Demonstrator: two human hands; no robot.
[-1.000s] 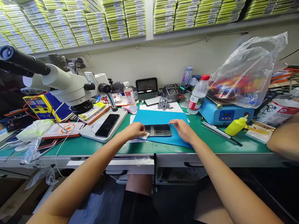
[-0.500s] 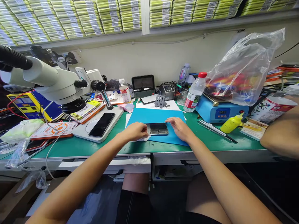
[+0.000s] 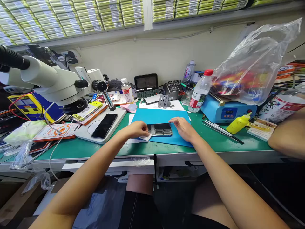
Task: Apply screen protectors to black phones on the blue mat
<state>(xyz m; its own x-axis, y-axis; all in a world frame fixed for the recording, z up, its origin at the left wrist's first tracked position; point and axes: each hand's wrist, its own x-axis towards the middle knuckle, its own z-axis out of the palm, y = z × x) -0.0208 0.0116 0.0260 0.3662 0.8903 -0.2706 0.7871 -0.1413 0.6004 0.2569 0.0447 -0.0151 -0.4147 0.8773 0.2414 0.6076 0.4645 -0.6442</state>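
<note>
A phone-sized device point(image 3: 162, 129) with a dark upper half and a silvery, ribbed lower half lies on a blue mat point(image 3: 157, 115). My left hand point(image 3: 138, 129) is closed at its left end, fingers pinched on a crumpled white tissue point(image 3: 145, 137). The hand partly hides that end of the device. At the right end, my right hand point(image 3: 183, 128) has its fingers loosely bent and apart, fingertips close to the top right corner. I cannot tell if they touch it. Nothing shows in that hand.
On the left, a microscope point(image 3: 57, 84) rises over a base holding a black phone point(image 3: 104, 126). To the right stand a water bottle point(image 3: 200, 92), a blue heating unit point(image 3: 226, 109), tweezers point(image 3: 222, 131) and a yellow squeeze bottle point(image 3: 239, 123). Another person's arm point(image 3: 288, 133) rests at the right edge.
My left hand has slid slightly left with the tissue, uncovering more of the device's left end. My right hand stays by the right end. The camera view has shifted a little.
</note>
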